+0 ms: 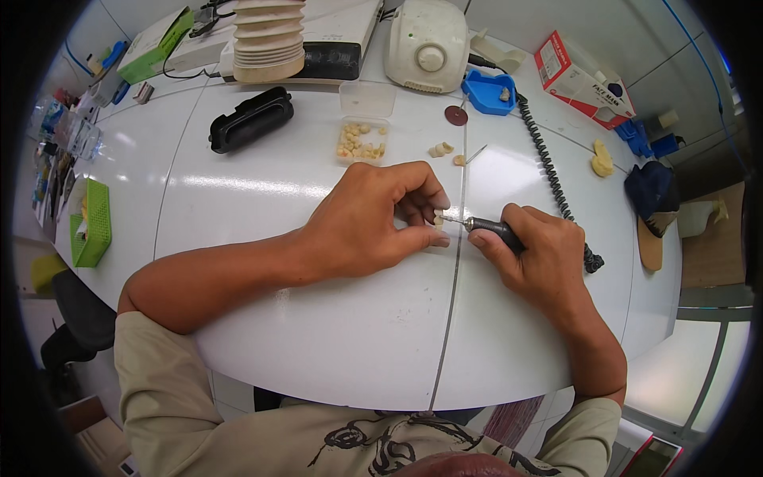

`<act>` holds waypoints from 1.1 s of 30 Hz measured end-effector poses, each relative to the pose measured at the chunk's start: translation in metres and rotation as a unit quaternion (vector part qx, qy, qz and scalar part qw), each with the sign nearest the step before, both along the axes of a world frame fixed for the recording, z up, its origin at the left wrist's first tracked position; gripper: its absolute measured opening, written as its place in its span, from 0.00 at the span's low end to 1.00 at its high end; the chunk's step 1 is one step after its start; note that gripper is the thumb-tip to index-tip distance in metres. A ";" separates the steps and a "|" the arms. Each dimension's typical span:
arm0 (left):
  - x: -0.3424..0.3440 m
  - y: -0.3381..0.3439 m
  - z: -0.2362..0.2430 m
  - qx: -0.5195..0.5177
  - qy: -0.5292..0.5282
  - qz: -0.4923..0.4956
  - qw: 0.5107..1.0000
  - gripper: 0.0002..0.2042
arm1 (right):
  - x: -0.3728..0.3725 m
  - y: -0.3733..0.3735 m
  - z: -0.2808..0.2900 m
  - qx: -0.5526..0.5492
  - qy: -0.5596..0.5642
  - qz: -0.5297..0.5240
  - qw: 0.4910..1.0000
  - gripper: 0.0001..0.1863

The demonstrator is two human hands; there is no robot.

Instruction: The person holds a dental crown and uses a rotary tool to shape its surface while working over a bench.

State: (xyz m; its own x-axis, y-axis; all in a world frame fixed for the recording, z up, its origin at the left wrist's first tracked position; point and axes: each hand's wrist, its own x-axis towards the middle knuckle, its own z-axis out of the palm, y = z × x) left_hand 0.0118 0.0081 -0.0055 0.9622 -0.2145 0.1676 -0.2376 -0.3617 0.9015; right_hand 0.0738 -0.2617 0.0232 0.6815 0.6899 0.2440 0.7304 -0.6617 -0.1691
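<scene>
My left hand (373,219) rests on the white table (318,334) and pinches a small cream tooth-shaped piece (438,219) between thumb and fingers. My right hand (536,254) grips a dark pen-like rotary handpiece (493,230), whose thin metal bit touches the small piece. A black coiled cable (548,163) runs from the handpiece up toward the white control unit (427,44) at the table's far edge.
A clear tray (362,141) of several cream tooth pieces sits beyond my hands, with loose pieces (442,149) beside it. Further back are a black case (250,119), blue holder (487,91), brown disc (455,115) and red-white box (584,79). A green basket (91,222) stands left.
</scene>
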 end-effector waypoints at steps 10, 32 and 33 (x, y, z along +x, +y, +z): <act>-0.001 -0.001 0.002 -0.008 0.007 -0.001 1.000 0.16 | 0.002 0.000 0.001 -0.006 0.001 0.014 1.000 0.31; 0.000 0.000 0.001 -0.009 0.011 -0.008 1.000 0.16 | 0.003 0.000 0.002 -0.014 0.018 -0.005 1.000 0.31; -0.001 0.000 0.002 -0.006 0.010 -0.009 1.000 0.16 | 0.003 0.000 0.005 -0.019 0.017 0.002 1.000 0.31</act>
State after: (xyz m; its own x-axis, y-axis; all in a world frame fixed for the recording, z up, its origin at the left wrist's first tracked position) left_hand 0.0111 0.0081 -0.0034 0.9617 -0.2290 0.1507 -0.2252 -0.3464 0.9106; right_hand 0.0772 -0.2613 0.0278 0.6856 0.7015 0.1943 0.7279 -0.6646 -0.1689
